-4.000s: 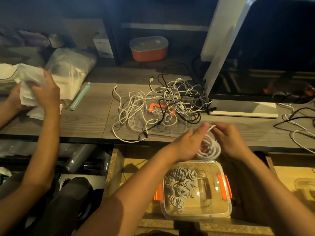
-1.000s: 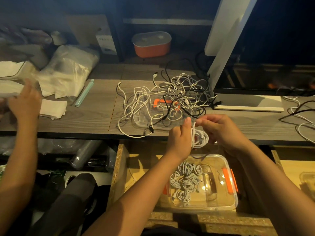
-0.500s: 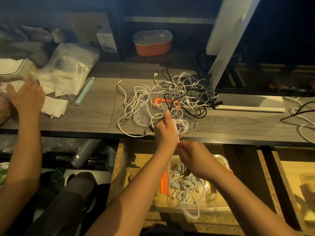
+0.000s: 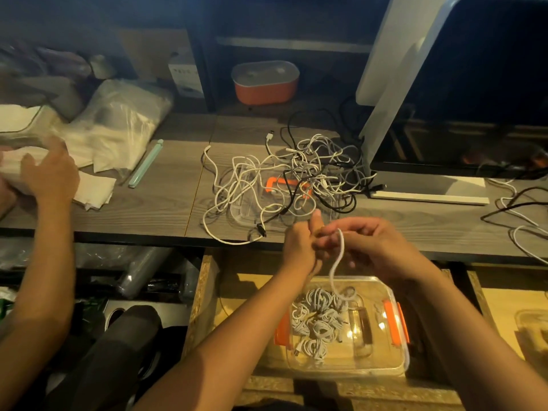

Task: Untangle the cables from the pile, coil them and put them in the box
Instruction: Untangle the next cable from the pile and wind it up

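Dim desk (image 4: 166, 200), cable (image 4: 341, 253) inside right hand (image 4: 378, 247)

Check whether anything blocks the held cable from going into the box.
Nothing visible does. The cable hangs from the right hand straight over the open box, its lower end by the coils inside.

The left hand (image 4: 299, 247) and right hand (image 4: 376, 247) are showing bare, and both forearms (image 4: 237, 321) are running bare behind them.
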Available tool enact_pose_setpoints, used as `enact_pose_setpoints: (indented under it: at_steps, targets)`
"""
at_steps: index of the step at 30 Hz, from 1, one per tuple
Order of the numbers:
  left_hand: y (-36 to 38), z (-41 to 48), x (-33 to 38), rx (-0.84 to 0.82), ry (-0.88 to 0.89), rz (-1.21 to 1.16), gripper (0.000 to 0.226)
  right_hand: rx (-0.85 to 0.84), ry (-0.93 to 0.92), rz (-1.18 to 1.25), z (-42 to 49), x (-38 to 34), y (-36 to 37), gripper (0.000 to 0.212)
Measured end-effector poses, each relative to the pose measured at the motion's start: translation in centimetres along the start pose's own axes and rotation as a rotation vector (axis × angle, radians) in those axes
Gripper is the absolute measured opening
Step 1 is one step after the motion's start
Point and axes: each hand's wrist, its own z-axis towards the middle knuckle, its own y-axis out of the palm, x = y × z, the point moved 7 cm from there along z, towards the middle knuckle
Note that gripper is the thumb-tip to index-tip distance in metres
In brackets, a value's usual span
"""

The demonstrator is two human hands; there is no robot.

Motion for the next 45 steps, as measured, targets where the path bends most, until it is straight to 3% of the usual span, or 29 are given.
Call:
enact_pose_setpoints:
  at_steps: [2, 6, 10, 15, 18, 20, 24, 28, 31, 38, 42, 45]
  targets:
    - [0.9, -1.2, 0.7, -0.086, -0.024, -0.092, 0.046, 0.038, -0.017, -0.088, 0.1, -0.9, -0.6, 0.02]
    - [0.9, -2.0, 2.7, -0.033, 0.207, 0.193, 0.053, 0.204, -0.129, -0.226, 0.6, -2.7, -2.8, 0.019]
    - [1.1, -2.4, 3.7, -0.087, 0.297, 0.169, 0.054, 0.242, -0.053, -0.039, 1.2, -1.7, -3.7, 0.021]
    - [1.6, -2.4, 3.1, -0.147, 0.268, -0.072, 0.057, 0.201, 0.174, 0.351, 2.1, 1.7, -2.6, 0.034]
    - [0.7, -2.0, 3.3, 0.01, 0.335, -0.096, 0.043, 0.25, 0.245, 0.465, 2.2, 4.1, -1.5, 0.019]
    - [-0.3, -1.7, 3.0, 0.146, 0.249, -0.169, 0.043, 0.257, 0.245, 0.565, 2.3, 5.3, -0.2, 0.008]
    - [-2.0, -1.6, 1.8, 0.387, 0.059, -0.199, 0.047, 0.434, 0.144, 0.742, 1.6, 7.6, 1.7, 0.015]
    - [-2.3, -1.0, 0.8, 0.487, -0.009, -0.171, 0.048, 0.664, -0.162, 0.469, -0.1, 6.9, 1.3, 0.015]
    - [-2.2, -0.4, 0.8, 0.507, 0.045, -0.11, 0.053, 0.709, -0.291, 0.302, -0.7, 5.4, 0.7, 0.015]
    - [-0.9, 0.3, 2.0, 0.286, 0.197, 0.249, 0.052, 0.555, -0.428, -0.114, -0.6, 2.8, -0.6, 0.018]
    - [0.3, 0.6, 1.7, 0.063, 0.132, 0.318, 0.052, 0.41, -0.419, -0.38, -0.2, 0.6, -1.7, 0.018]
    - [1.1, 0.1, 1.8, -0.045, 0.1, 0.335, 0.049, 0.366, -0.399, -0.368, -0.1, -0.8, -2.4, 0.017]
